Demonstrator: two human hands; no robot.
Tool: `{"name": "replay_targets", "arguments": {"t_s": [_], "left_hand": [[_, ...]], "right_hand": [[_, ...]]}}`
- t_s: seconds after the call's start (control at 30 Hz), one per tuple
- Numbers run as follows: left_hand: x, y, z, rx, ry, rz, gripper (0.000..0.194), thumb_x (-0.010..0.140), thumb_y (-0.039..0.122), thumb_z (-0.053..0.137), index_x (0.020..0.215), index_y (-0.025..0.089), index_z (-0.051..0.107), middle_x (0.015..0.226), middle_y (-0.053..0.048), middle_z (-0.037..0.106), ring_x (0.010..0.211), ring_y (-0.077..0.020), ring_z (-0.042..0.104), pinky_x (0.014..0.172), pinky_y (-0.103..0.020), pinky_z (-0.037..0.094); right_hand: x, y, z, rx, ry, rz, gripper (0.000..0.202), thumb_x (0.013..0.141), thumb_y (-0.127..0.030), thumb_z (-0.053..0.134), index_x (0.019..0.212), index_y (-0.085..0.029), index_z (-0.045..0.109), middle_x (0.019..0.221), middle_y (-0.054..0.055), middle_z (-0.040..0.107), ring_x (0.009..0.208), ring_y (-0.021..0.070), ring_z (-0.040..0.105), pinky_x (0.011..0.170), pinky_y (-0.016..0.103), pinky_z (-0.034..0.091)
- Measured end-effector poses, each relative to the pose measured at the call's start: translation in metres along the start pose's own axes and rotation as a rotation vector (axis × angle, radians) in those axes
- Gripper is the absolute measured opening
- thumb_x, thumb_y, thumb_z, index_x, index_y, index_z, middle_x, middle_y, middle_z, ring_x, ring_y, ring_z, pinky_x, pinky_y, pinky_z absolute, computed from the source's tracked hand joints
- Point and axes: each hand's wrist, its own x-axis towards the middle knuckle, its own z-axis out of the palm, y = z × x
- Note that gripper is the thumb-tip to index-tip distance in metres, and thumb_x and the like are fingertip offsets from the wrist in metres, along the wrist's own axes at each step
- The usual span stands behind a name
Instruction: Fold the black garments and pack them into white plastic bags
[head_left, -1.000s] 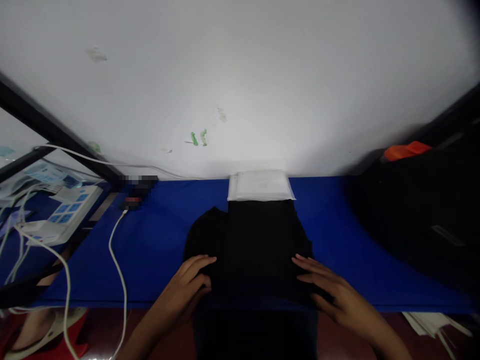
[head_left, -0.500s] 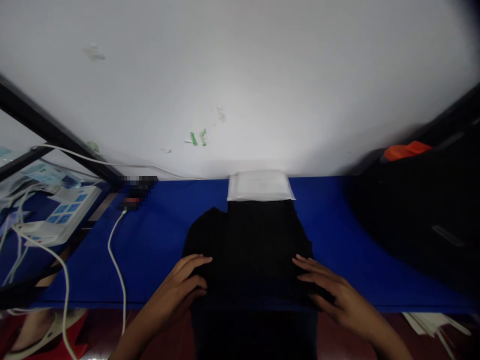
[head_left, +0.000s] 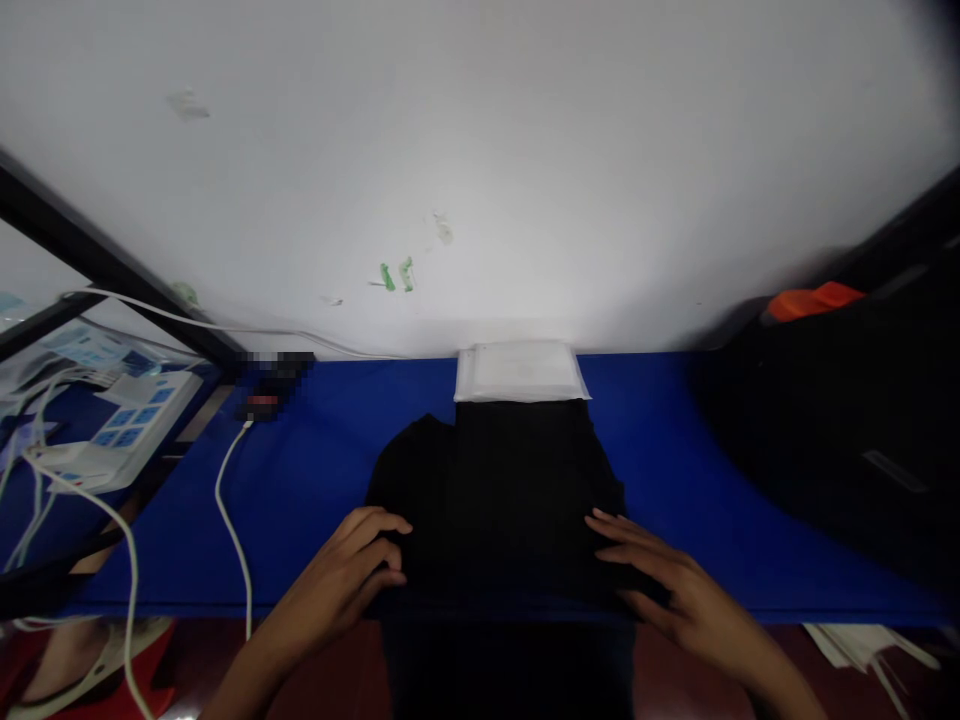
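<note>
A black cloth garment [head_left: 517, 490], partly folded, lies flat on the blue table [head_left: 315, 500] in front of me. Its exact kind is hard to make out in the dark fabric. My left hand [head_left: 349, 565] rests at the garment's left edge, its fingers bent but apart and the fingertips on the cloth. On the opposite edge, my right hand [head_left: 664, 580] lies with spread fingers, touching the fabric. Beyond the garment's far end, a flat white packet in clear-looking plastic [head_left: 523, 370] sits against the wall.
A large black bag or cover [head_left: 832, 430] with an orange piece [head_left: 814, 300] bulks on the right. At left are a white cable [head_left: 232, 520], a blurred dark device [head_left: 274, 385], and a black frame [head_left: 97, 255] with papers [head_left: 135, 425] behind it.
My left hand has slid slightly left and its fingers are more bent. My right hand, the garment and the packet look unmoved.
</note>
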Motion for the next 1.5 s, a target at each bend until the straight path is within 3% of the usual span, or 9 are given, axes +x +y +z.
{"name": "replay_targets", "arguments": {"t_s": [0.17, 0.5, 0.77, 0.93, 1.0, 1.07, 1.17, 1.3, 1.5], "left_hand": [[0.000, -0.001, 0.005, 0.052, -0.029, 0.015, 0.007, 0.090, 0.022, 0.065, 0.096, 0.026, 0.067, 0.129, -0.004, 0.058, 0.118, -0.0262, 0.050, 0.096, -0.042, 0.049], [0.000, -0.001, -0.003, -0.033, -0.070, -0.013, 0.016, 0.094, 0.019, 0.058, 0.082, 0.023, 0.067, 0.128, -0.003, 0.057, 0.114, -0.0223, 0.050, 0.093, -0.034, 0.048], [0.004, 0.000, -0.013, -0.156, -0.205, -0.085, 0.018, 0.096, 0.022, 0.056, 0.081, 0.023, 0.067, 0.120, -0.003, 0.056, 0.108, -0.0212, 0.050, 0.092, -0.032, 0.045], [0.011, 0.002, -0.020, -0.251, -0.095, -0.076, 0.017, 0.099, 0.030, 0.049, 0.088, 0.023, 0.060, 0.107, -0.003, 0.063, 0.100, -0.0196, 0.056, 0.089, -0.032, 0.045], [0.020, 0.000, -0.019, -0.254, 0.009, -0.135, 0.019, 0.101, 0.032, 0.045, 0.090, 0.023, 0.057, 0.095, -0.001, 0.064, 0.089, -0.0174, 0.059, 0.081, -0.029, 0.046], [0.034, -0.004, -0.016, -0.211, 0.122, -0.223, 0.021, 0.101, 0.035, 0.043, 0.091, 0.023, 0.056, 0.082, 0.001, 0.063, 0.075, -0.0159, 0.060, 0.071, -0.026, 0.045], [0.062, -0.015, -0.010, -0.069, 0.209, -0.307, 0.023, 0.101, 0.038, 0.040, 0.094, 0.023, 0.056, 0.081, 0.001, 0.064, 0.070, -0.0169, 0.062, 0.066, -0.027, 0.044], [0.099, -0.026, -0.012, 0.189, 0.171, -0.327, 0.016, 0.098, 0.033, 0.048, 0.106, 0.022, 0.057, 0.091, -0.002, 0.068, 0.084, -0.0224, 0.066, 0.067, -0.029, 0.045], [0.146, -0.021, -0.013, 0.303, 0.225, -0.256, 0.023, 0.094, 0.035, 0.057, 0.114, 0.022, 0.058, 0.101, -0.006, 0.065, 0.098, -0.0248, 0.062, 0.071, -0.030, 0.049]], "right_hand": [[0.001, -0.001, -0.001, 0.007, 0.011, 0.004, 0.031, 0.093, -0.029, 0.058, 0.123, -0.031, 0.066, 0.150, 0.002, 0.048, 0.141, 0.0282, 0.040, 0.114, 0.056, 0.037], [0.002, -0.003, -0.003, 0.041, -0.009, 0.014, 0.030, 0.094, -0.028, 0.056, 0.122, -0.030, 0.067, 0.150, 0.003, 0.049, 0.142, 0.0282, 0.038, 0.115, 0.057, 0.035], [0.001, -0.003, -0.004, 0.134, -0.004, 0.006, 0.031, 0.094, -0.028, 0.055, 0.124, -0.029, 0.066, 0.150, 0.005, 0.049, 0.142, 0.0305, 0.038, 0.115, 0.060, 0.032], [0.004, -0.005, -0.009, 0.144, 0.030, 0.005, 0.024, 0.093, -0.036, 0.060, 0.113, -0.030, 0.069, 0.140, 0.005, 0.059, 0.136, 0.0306, 0.048, 0.112, 0.056, 0.039], [0.012, -0.006, -0.014, 0.141, 0.094, 0.030, 0.021, 0.094, -0.041, 0.057, 0.107, -0.028, 0.068, 0.126, 0.006, 0.068, 0.121, 0.0285, 0.061, 0.102, 0.048, 0.050], [0.027, -0.005, -0.020, 0.102, 0.196, 0.093, 0.023, 0.096, -0.045, 0.053, 0.102, -0.026, 0.066, 0.104, 0.005, 0.074, 0.095, 0.0248, 0.071, 0.082, 0.038, 0.058], [0.057, 0.002, -0.029, -0.036, 0.346, 0.167, 0.026, 0.097, -0.048, 0.049, 0.096, -0.025, 0.061, 0.080, 0.002, 0.071, 0.069, 0.0217, 0.069, 0.062, 0.033, 0.054], [0.094, 0.016, -0.037, -0.236, 0.353, 0.182, 0.022, 0.095, -0.043, 0.051, 0.104, -0.024, 0.058, 0.081, 0.004, 0.070, 0.075, 0.0267, 0.069, 0.064, 0.037, 0.053], [0.133, 0.021, -0.048, -0.494, 0.496, 0.017, 0.039, 0.095, -0.038, 0.050, 0.128, -0.019, 0.052, 0.117, 0.017, 0.060, 0.106, 0.0344, 0.061, 0.081, 0.047, 0.056]]}}
